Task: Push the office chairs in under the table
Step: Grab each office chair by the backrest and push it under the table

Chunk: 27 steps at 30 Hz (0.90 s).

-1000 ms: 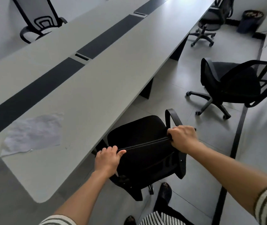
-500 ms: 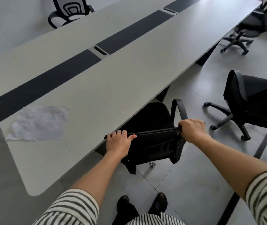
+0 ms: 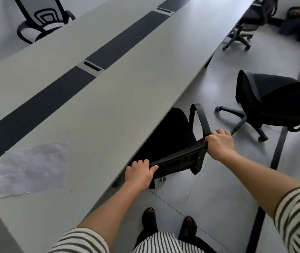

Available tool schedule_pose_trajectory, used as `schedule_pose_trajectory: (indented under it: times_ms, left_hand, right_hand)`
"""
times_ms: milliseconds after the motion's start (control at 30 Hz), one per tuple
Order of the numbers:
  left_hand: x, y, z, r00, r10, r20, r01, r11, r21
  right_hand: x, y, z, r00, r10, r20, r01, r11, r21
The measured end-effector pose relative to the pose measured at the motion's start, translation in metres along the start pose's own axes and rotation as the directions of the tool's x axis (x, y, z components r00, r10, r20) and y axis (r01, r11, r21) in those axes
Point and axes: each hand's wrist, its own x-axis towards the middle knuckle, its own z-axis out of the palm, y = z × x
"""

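Both arms reach forward and down, bare from the striped sleeves to the wrists. The left hand [image 3: 139, 173] is curled over a black top edge, knuckles up, thumb pointing right. The right hand [image 3: 219, 144] sits farther forward, fist closed around the same edge; its fingertips seem tucked underneath, out of sight.

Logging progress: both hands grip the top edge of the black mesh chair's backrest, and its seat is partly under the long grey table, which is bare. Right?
Not quite: in the head view a crumpled white sheet of paper lies on the long grey table. The rest holds.
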Motion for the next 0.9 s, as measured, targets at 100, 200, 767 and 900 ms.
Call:
schedule_pose_trajectory:
  times_ms: [100, 200, 767, 900]
  left_hand:
    - [-0.001, -0.003, 0.001, 0.998, 0.065, 0.000, -0.065, 0.997, 0.050]
    - [-0.001, -0.004, -0.003, 0.995, 0.097, 0.012, -0.098, 0.992, 0.075]
    - [-0.037, 0.245, -0.028, 0.972, 0.226, 0.060, -0.090, 0.599, -0.796]
    - [-0.027, 0.309, -0.021, 0.961, 0.228, 0.156, 0.010, 0.534, -0.845]
  right_hand:
    - [-0.015, 0.002, 0.005, 0.998, 0.058, 0.001, -0.058, 0.998, 0.033]
    - [-0.037, 0.007, 0.010, 0.993, 0.075, -0.086, -0.054, 0.974, 0.220]
    - [-0.208, 0.222, 0.095, 0.805, 0.440, 0.397, -0.381, -0.130, 0.916]
    - [-0.237, 0.277, 0.111, 0.676, 0.523, 0.519, -0.381, -0.355, 0.854]
